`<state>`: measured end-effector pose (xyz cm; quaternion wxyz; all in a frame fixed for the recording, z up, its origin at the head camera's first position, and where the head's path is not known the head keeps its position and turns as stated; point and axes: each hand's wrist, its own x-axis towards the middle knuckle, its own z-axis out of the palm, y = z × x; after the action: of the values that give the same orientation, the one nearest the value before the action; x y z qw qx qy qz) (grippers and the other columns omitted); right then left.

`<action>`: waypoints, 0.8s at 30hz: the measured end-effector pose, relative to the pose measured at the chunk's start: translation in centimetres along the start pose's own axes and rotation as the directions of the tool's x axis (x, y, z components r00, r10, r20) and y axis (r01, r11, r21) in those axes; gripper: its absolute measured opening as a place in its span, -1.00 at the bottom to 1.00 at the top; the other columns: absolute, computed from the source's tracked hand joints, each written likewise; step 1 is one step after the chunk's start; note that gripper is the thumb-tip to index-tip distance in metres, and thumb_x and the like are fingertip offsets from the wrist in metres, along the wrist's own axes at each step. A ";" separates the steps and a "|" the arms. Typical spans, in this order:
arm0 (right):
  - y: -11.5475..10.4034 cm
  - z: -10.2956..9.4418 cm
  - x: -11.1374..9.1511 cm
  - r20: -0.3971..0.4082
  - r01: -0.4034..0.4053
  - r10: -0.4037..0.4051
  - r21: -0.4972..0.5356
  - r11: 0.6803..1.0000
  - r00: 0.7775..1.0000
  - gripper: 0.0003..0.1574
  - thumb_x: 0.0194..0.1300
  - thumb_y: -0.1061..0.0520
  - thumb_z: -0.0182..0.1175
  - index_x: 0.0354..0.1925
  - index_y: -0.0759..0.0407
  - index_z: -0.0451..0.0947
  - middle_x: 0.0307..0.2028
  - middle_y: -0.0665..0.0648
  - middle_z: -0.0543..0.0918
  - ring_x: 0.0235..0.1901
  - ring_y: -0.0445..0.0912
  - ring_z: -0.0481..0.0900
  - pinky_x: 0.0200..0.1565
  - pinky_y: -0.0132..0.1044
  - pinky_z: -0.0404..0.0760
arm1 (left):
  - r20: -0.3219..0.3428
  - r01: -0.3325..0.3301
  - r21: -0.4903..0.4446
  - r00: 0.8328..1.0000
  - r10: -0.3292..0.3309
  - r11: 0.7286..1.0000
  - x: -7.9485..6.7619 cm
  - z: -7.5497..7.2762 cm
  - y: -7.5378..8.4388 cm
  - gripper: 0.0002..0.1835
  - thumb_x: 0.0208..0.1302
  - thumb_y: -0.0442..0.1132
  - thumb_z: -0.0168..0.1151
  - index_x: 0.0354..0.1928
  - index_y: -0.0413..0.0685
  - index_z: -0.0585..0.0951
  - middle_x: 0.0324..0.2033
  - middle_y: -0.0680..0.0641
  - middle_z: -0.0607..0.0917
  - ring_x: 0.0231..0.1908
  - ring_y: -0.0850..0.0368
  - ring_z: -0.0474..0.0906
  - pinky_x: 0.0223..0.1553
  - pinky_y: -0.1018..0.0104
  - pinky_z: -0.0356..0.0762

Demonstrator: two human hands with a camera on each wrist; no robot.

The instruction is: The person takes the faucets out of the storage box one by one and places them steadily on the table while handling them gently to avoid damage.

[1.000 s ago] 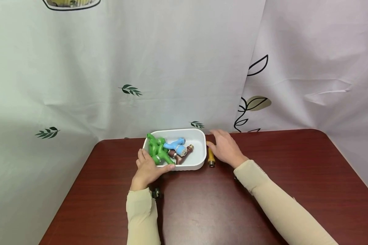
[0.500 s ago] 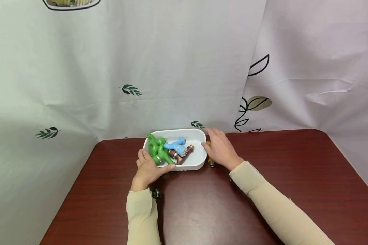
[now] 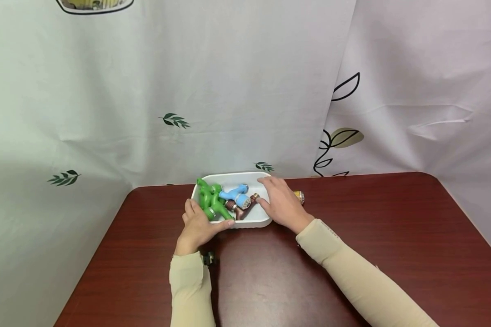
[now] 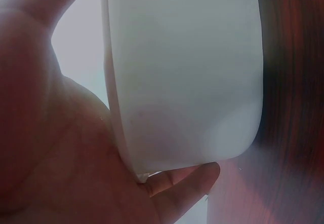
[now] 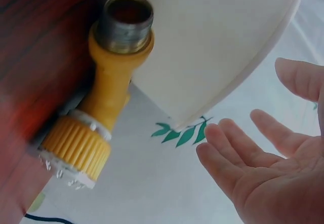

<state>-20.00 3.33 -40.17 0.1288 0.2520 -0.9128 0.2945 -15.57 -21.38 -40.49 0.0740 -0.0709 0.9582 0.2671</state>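
Observation:
My left hand [image 3: 196,228] grips the near-left corner of a white tray [image 3: 263,222], thumb along the front rim. In the left wrist view its fingers bend round the tray wall [image 4: 187,72]. Inside lie green taps [image 3: 212,200], a light blue tap [image 3: 238,196] and a brown tap [image 3: 245,211]. Over the tray's right end is my right hand [image 3: 284,204], holding nothing, its fingers spread in the right wrist view. A yellow tap [image 5: 104,97] with a threaded metal end and ribbed knob lies outside, beside the tray, mostly hidden behind that hand in the head view.
The dark red wooden table [image 3: 376,236] extends on both sides and in front. Close behind the tray hangs a white curtain [image 3: 229,113] with leaf prints, meeting the table's back edge. A small dark device [image 3: 208,258] sits at my left wrist.
My right hand has moved left from beside the yellow tap to over the tray's right end. The yellow tap's knob end now shows behind it. The left hand and tray stay put.

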 end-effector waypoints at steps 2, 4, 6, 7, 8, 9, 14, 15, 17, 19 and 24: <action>-0.2 0.3 0.0 0.004 0.006 -0.006 -0.004 1.000 1.000 -0.37 0.30 0.14 0.38 0.26 0.33 0.48 0.17 0.31 0.56 0.19 0.23 0.47 0.25 0.02 0.42 | -0.001 -0.002 0.000 1.000 0.002 1.000 0.0 0.0 0.0 0.55 -0.01 0.34 0.48 0.45 -0.58 -0.37 0.48 -0.49 -0.35 0.37 -0.53 -0.11 0.30 -0.30 0.20; -0.5 0.5 0.0 0.006 0.012 -0.012 -0.009 1.000 1.000 -0.38 0.29 0.15 0.39 0.25 0.31 0.49 0.16 0.30 0.57 0.16 0.22 0.49 0.20 0.01 0.46 | -0.002 -0.003 0.002 1.000 0.003 1.000 0.0 0.0 0.0 0.54 0.00 0.34 0.48 0.45 -0.58 -0.36 0.48 -0.49 -0.34 0.37 -0.53 -0.11 0.30 -0.29 0.21; -0.8 0.8 0.0 0.008 0.019 -0.019 -0.013 1.000 1.000 -0.39 0.28 0.16 0.40 0.25 0.29 0.50 0.15 0.29 0.57 0.13 0.20 0.50 0.16 0.00 0.50 | -0.003 -0.004 0.004 1.000 0.004 1.000 0.0 0.0 0.0 0.54 -0.01 0.34 0.48 0.46 -0.58 -0.36 0.48 -0.49 -0.34 0.37 -0.53 -0.11 0.30 -0.29 0.22; -1.0 0.9 0.0 0.007 0.025 -0.025 -0.013 1.000 1.000 -0.39 0.27 0.16 0.41 0.24 0.29 0.51 0.14 0.29 0.57 0.12 0.20 0.51 0.15 0.00 0.51 | -0.003 -0.006 0.004 1.000 0.006 1.000 0.0 0.0 0.0 0.55 -0.01 0.35 0.48 0.46 -0.58 -0.36 0.48 -0.49 -0.33 0.37 -0.53 -0.10 0.30 -0.29 0.22; -1.1 1.1 0.0 0.007 0.031 -0.031 -0.013 0.999 0.999 -0.39 0.26 0.17 0.41 0.24 0.29 0.51 0.13 0.29 0.57 0.11 0.20 0.51 0.14 0.01 0.52 | -0.004 -0.007 0.005 1.000 0.007 1.000 0.0 0.0 0.0 0.55 -0.01 0.35 0.48 0.46 -0.58 -0.36 0.48 -0.50 -0.33 0.36 -0.53 -0.10 0.29 -0.29 0.23; -1.3 1.2 0.0 0.007 0.037 -0.037 -0.009 0.999 0.999 -0.38 0.25 0.18 0.42 0.24 0.28 0.51 0.12 0.29 0.58 0.10 0.21 0.52 0.13 0.01 0.52 | -0.004 -0.007 0.007 1.000 0.007 1.000 0.0 0.0 0.0 0.55 -0.01 0.35 0.47 0.45 -0.59 -0.36 0.48 -0.50 -0.33 0.36 -0.53 -0.10 0.29 -0.29 0.23; -2.1 1.9 0.1 0.019 0.043 -0.043 0.013 0.999 0.999 -0.35 0.25 0.18 0.42 0.26 0.28 0.50 0.12 0.30 0.57 0.10 0.22 0.52 0.15 0.02 0.51 | 0.001 -0.009 0.002 1.000 0.009 1.000 0.0 0.0 -0.1 0.55 -0.01 0.36 0.47 0.45 -0.59 -0.38 0.48 -0.49 -0.36 0.37 -0.53 -0.12 0.29 -0.29 0.23; -2.2 2.1 0.2 0.023 0.041 -0.041 0.016 0.999 0.999 -0.35 0.26 0.18 0.42 0.27 0.28 0.50 0.13 0.30 0.57 0.10 0.22 0.52 0.15 0.02 0.51 | 0.001 -0.008 0.000 1.000 0.008 1.000 0.0 0.0 -0.1 0.56 0.00 0.36 0.46 0.45 -0.58 -0.38 0.48 -0.49 -0.36 0.37 -0.53 -0.12 0.29 -0.29 0.23; -2.5 2.3 0.2 0.028 0.037 -0.038 0.024 0.999 0.999 -0.36 0.27 0.17 0.41 0.27 0.27 0.50 0.14 0.30 0.57 0.11 0.22 0.52 0.16 0.01 0.51 | 0.001 -0.008 -0.003 1.000 0.008 1.000 0.0 0.1 -0.1 0.56 0.00 0.36 0.46 0.45 -0.58 -0.38 0.48 -0.49 -0.36 0.38 -0.53 -0.13 0.29 -0.29 0.23; -2.8 2.6 0.3 0.027 0.036 -0.037 0.037 0.999 0.999 -0.38 0.27 0.18 0.40 0.26 0.26 0.50 0.15 0.29 0.57 0.11 0.22 0.53 0.16 0.01 0.51 | 0.000 -0.008 -0.006 1.000 0.008 1.000 0.0 0.1 -0.1 0.55 -0.01 0.36 0.46 0.46 -0.58 -0.38 0.48 -0.49 -0.35 0.38 -0.53 -0.13 0.29 -0.29 0.23; -3.0 3.3 0.4 0.038 0.009 -0.011 0.051 0.999 0.999 -0.39 0.28 0.20 0.39 0.26 0.26 0.51 0.17 0.30 0.56 0.13 0.23 0.52 0.16 0.03 0.52 | -0.001 -0.008 -0.005 1.000 0.008 1.000 0.1 0.1 -0.1 0.55 0.00 0.36 0.46 0.45 -0.58 -0.38 0.48 -0.49 -0.36 0.38 -0.54 -0.13 0.29 -0.29 0.23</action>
<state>-19.02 -0.87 -41.19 0.1063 0.2655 -0.9060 0.3120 -15.60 -21.43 -40.65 0.0723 -0.0675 0.9578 0.2697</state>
